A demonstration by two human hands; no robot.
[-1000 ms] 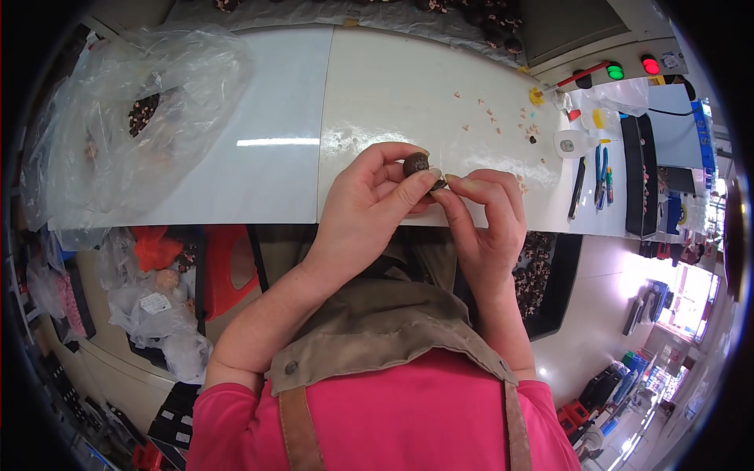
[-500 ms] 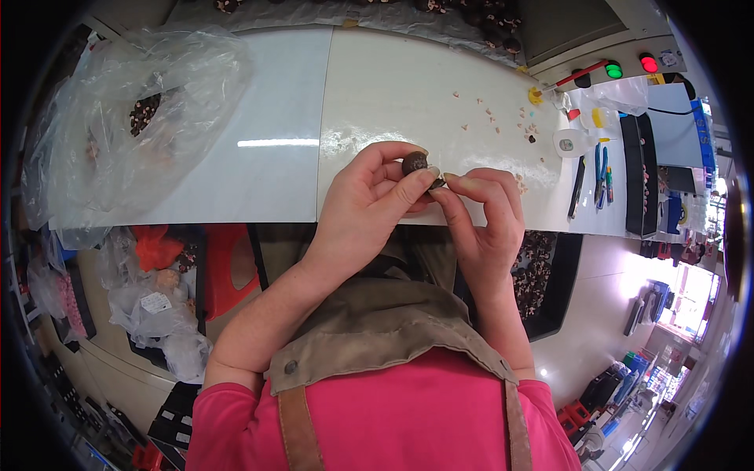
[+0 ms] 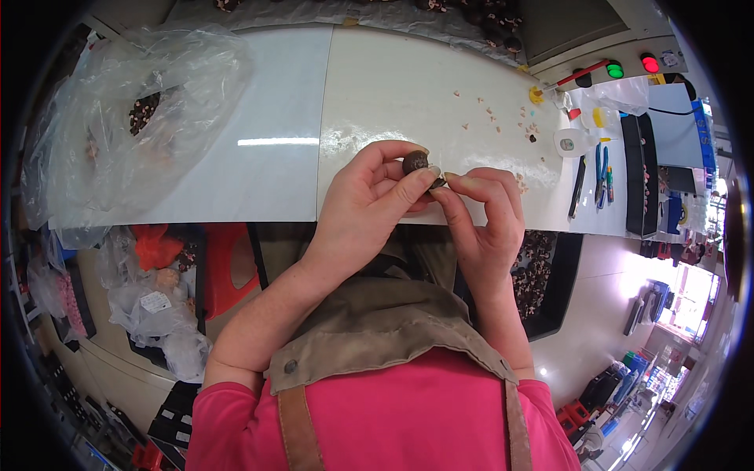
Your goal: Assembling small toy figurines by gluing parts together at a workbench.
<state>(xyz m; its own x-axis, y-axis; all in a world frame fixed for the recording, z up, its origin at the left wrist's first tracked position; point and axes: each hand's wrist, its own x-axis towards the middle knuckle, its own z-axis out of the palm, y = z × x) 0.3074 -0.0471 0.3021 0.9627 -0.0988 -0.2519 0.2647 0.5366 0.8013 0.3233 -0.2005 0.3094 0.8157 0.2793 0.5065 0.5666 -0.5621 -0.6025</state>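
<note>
Between the thumb and fingers of my left hand (image 3: pixel 375 192) is a small, dark brown rounded piece (image 3: pixel 415 162), held over the front part of the white worktable (image 3: pixel 393 86). A second small dark bit shows at my left thumb tip. My right hand (image 3: pixel 485 208) is closed in a pinch right beside it, thumb against forefinger; what sits between those fingertips is too small to make out. Several tiny pale pink pieces (image 3: pixel 522 125) lie scattered on the table beyond my right hand.
A large clear plastic bag (image 3: pixel 181 94) with dark pieces covers the table's left side. To the right are a white bottle (image 3: pixel 573 143), blue-handled pliers (image 3: pixel 601 174) and a long black tray (image 3: pixel 640 177). Below the table edge, a black bin (image 3: pixel 561 290) holds many dark and pale pieces.
</note>
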